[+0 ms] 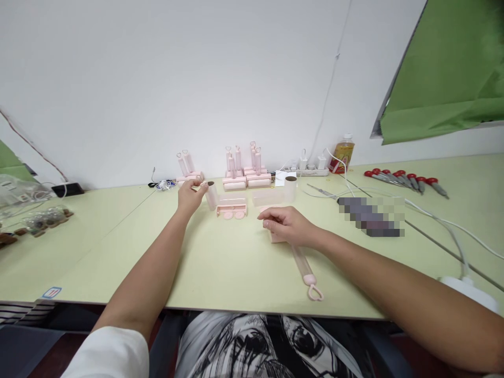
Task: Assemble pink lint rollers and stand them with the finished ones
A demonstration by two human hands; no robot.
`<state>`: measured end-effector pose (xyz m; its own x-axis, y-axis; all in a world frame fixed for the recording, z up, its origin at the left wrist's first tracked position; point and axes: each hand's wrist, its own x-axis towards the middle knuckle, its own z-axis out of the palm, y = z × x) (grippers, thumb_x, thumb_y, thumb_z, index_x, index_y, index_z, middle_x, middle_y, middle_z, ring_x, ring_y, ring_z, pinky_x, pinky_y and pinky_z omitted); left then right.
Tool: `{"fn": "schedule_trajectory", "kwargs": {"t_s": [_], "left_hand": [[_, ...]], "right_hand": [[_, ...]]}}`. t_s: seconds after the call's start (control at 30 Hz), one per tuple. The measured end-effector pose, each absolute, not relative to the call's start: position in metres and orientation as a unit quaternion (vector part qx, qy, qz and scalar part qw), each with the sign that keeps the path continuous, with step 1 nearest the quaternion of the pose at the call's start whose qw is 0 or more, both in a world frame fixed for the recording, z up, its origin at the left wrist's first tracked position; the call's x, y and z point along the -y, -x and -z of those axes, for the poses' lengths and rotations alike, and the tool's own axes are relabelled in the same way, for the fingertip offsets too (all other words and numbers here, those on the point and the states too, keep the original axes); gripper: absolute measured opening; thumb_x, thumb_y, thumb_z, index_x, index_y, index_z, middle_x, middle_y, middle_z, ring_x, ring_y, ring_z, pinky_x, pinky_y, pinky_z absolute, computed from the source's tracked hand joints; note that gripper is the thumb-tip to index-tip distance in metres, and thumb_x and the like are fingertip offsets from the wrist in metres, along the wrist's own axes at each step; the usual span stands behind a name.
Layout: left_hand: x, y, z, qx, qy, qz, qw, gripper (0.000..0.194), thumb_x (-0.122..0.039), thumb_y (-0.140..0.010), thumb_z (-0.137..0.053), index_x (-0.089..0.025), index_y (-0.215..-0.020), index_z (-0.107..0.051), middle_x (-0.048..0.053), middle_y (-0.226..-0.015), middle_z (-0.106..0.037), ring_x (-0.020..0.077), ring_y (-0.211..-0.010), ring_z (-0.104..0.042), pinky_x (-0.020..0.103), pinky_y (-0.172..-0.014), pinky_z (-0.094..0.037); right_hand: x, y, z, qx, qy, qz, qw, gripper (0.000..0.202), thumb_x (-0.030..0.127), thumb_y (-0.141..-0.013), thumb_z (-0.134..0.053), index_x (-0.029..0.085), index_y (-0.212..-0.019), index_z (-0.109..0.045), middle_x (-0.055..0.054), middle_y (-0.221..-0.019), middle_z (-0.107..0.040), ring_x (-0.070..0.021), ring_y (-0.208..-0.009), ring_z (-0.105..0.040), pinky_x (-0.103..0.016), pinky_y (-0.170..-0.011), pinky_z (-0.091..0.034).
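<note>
My left hand (190,196) reaches forward with thumb and fingers pinched at the upper edge of a white lint roll (212,198), which stands on end with its brown cardboard core showing. Right of that roll lies a small pink case (231,210) with two round pink parts at its front. My right hand (288,226) is over a pink block-like piece (277,238), its fingers loosely bent and apart; the palm hides much of the piece. From beneath this hand a clear tube (301,261) runs toward me, ending in a pink heart-shaped loop (314,292).
Pink lint roller sets (235,182) line the wall. A second white roll (290,190) stands by clear boxes (268,197). Rightward are scissors (321,190), a pixelated dark object (370,216), white cables, a bottle (343,154) and red-capped grey tools (411,181). Bagged items (45,219) lie left.
</note>
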<state>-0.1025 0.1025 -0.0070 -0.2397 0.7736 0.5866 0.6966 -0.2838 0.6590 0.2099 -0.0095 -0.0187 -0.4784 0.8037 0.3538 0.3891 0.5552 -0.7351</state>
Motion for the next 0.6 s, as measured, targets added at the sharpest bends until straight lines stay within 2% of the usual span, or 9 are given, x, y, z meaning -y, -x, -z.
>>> {"fn": "schedule_trajectory", "kwargs": {"t_s": [0.13,0.23,0.33,0.5,0.6], "left_hand": [[-0.091,0.097,-0.003,-0.559,-0.601,-0.569,-0.051,0.024,-0.035,-0.076,-0.062,-0.017,-0.093,-0.063,0.005,-0.101,-0.061,0.0095,-0.06,-0.049,0.026,-0.064,-0.044],[-0.079,0.086,-0.011,-0.522,-0.612,-0.584,-0.111,0.017,-0.03,-0.08,-0.056,-0.017,-0.09,-0.062,0.003,-0.093,-0.058,0.0083,-0.056,-0.045,0.026,-0.063,-0.044],[-0.064,0.071,-0.014,-0.481,-0.646,-0.576,-0.138,0.012,-0.028,-0.083,-0.053,-0.018,-0.084,-0.06,0.002,-0.083,-0.056,0.0094,-0.058,-0.046,0.026,-0.062,-0.043],[-0.039,0.047,-0.009,-0.381,-0.742,-0.544,-0.089,0.012,-0.025,-0.084,-0.052,-0.019,-0.081,-0.061,0.001,-0.071,-0.057,0.0112,-0.06,-0.05,0.026,-0.061,-0.043],[-0.027,0.035,-0.006,-0.364,-0.788,-0.496,-0.024,0.013,-0.026,-0.084,-0.052,-0.019,-0.081,-0.062,0.0,-0.067,-0.057,0.0116,-0.059,-0.05,0.026,-0.059,-0.042]], "right_hand": [[0.005,-0.225,0.001,0.826,0.396,-0.196,0.349,0.027,0.033,-0.086,-0.051,0.017,-0.1,-0.068,-0.003,-0.08,-0.065,-0.0131,-0.065,-0.052,-0.026,-0.062,-0.039],[0.001,-0.241,-0.009,0.828,0.437,-0.184,0.298,0.027,0.037,-0.084,-0.051,0.019,-0.093,-0.069,-0.002,-0.077,-0.065,-0.0142,-0.064,-0.052,-0.026,-0.06,-0.037],[-0.002,-0.252,-0.013,0.84,0.446,-0.227,0.211,0.024,0.038,-0.078,-0.058,0.02,-0.091,-0.069,-0.003,-0.077,-0.066,-0.0154,-0.064,-0.054,-0.026,-0.057,-0.037],[-0.002,-0.251,-0.006,0.855,0.433,-0.28,0.063,0.015,0.035,-0.071,-0.065,0.021,-0.076,-0.065,-0.002,-0.07,-0.063,-0.0148,-0.056,-0.05,-0.026,-0.049,-0.031],[0.0,-0.244,0.0,0.865,0.428,-0.259,0.026,0.013,0.03,-0.071,-0.062,0.021,-0.065,-0.056,0.0,-0.063,-0.056,-0.0133,-0.054,-0.044,-0.026,-0.049,-0.027]]}}
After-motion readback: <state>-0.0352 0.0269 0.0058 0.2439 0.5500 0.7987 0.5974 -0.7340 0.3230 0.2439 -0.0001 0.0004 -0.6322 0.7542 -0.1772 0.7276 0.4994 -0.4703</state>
